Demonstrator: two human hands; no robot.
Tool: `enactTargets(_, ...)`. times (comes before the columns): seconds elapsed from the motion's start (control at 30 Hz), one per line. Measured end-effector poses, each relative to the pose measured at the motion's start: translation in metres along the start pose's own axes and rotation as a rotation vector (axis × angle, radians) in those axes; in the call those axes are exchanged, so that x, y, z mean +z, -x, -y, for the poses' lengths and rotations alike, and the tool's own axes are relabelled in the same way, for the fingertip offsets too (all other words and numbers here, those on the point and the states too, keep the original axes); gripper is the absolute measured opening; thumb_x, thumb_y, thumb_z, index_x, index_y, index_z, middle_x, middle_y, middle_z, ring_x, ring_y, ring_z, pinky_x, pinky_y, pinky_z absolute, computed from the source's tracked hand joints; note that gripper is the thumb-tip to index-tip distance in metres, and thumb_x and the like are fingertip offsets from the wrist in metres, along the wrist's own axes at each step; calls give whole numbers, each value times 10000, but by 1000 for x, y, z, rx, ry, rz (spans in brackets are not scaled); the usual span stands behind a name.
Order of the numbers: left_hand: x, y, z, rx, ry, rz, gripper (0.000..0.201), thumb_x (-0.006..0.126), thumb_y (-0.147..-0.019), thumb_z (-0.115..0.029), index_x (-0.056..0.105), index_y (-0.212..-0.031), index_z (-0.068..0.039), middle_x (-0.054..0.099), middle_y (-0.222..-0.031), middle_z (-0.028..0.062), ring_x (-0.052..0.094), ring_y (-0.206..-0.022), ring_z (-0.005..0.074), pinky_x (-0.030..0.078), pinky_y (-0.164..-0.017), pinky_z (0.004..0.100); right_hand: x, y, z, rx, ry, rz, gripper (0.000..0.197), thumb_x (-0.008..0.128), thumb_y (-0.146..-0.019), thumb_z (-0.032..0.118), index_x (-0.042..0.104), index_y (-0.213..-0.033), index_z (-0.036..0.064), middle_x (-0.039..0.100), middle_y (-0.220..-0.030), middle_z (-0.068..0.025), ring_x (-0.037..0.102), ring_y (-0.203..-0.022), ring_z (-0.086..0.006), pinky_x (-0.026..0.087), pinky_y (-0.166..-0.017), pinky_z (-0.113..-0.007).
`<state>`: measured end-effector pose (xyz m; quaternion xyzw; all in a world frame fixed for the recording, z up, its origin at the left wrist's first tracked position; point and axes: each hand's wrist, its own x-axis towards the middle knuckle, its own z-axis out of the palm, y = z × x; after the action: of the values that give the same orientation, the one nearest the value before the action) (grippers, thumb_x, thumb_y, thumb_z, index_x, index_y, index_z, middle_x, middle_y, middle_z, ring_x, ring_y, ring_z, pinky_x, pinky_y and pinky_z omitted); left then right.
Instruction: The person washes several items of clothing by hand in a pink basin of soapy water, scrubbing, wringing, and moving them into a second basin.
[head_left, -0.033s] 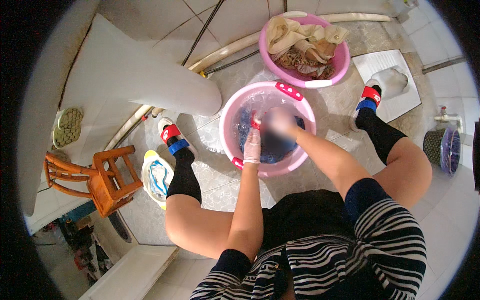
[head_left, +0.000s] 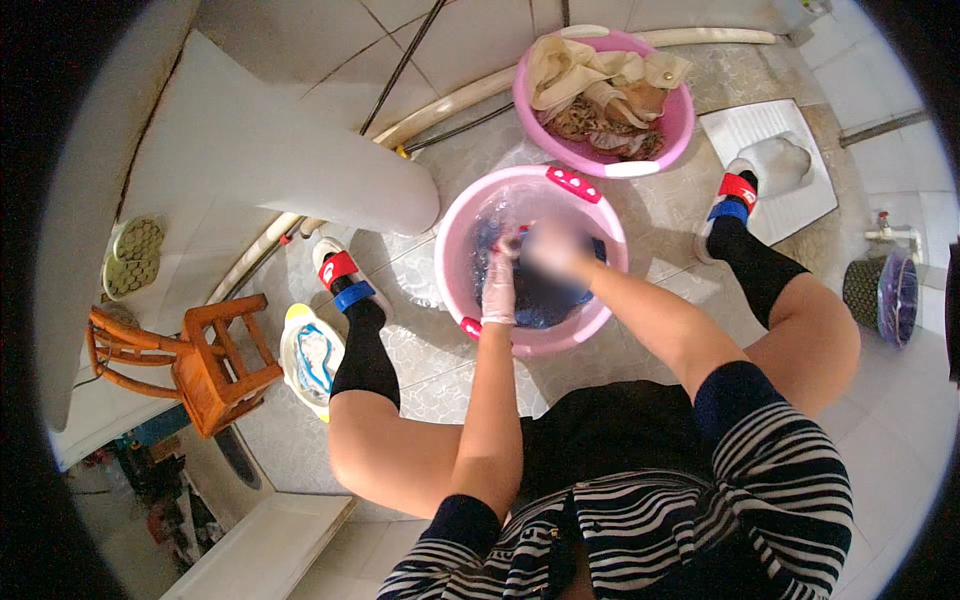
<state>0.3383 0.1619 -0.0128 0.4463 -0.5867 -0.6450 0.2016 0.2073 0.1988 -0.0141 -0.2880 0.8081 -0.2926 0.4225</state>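
In front of me on the floor stands a pink basin [head_left: 452, 290] with water, suds and dark blue cloth [head_left: 540, 315] in it. My left hand [head_left: 500, 285], in a thin whitish glove, is down in the basin, its fingers closed on the wet cloth at its left side. A bit of red shows by the fingertips. From the right, my right hand [head_left: 555, 255] reaches in over the middle of the cloth, close beside the left hand. It is blurred, so its fingers and any grip are hidden.
Behind, a second pink basin [head_left: 684, 130] holds beige and patterned clothes. A white squat toilet [head_left: 815, 195] is at the far right, a dark bin [head_left: 865, 290] below it. To the left are a small basin [head_left: 300, 375], a wooden chair [head_left: 215, 375] and a white column [head_left: 390, 185].
My left hand has shifted slightly up the basin toward the right hand, and less of the red piece shows above its fingers. The right hand stays over the cloth.
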Motion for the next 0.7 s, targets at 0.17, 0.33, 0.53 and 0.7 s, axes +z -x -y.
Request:
enactTargets(0.17,-21,-17,40,-220,1088,179,545,392,-903,-446,439,-1253,-30,514,-1216,112,497,-1106,227,355,-978,344,8,86,90,-412,-203,54,337,592,-672,196,604,-988,77,610,-900,-222,600,-860,-353,473,-758,-381)
enactTargets(0.33,0,15,-6,-318,1026,170,511,398,-903,-421,450,-1239,-39,525,-1198,115,503,-1101,236,371,-970,362,6,111,89,-630,-22,-209,216,632,-645,244,557,-775,89,589,-655,-145,593,-627,-342,461,-584,-434)
enactTargets(0.53,1,25,-21,-421,986,-30,472,405,-902,-390,464,-1223,-49,538,-1175,120,509,-1095,247,390,-961,383,-7,72,60,-756,91,-273,238,603,-665,246,583,-858,108,614,-682,-152,605,-638,-339,459,-624,-467)
enactTargets(0.7,8,33,-42,-152,437,-195,247,591,-811,-144,577,-1027,-26,599,-983,83,562,-907,194,444,-810,297,-40,8,-13,-86,375,-218,339,532,-772,284,549,-1073,131,609,-877,-202,595,-846,-353,464,-760,-447)
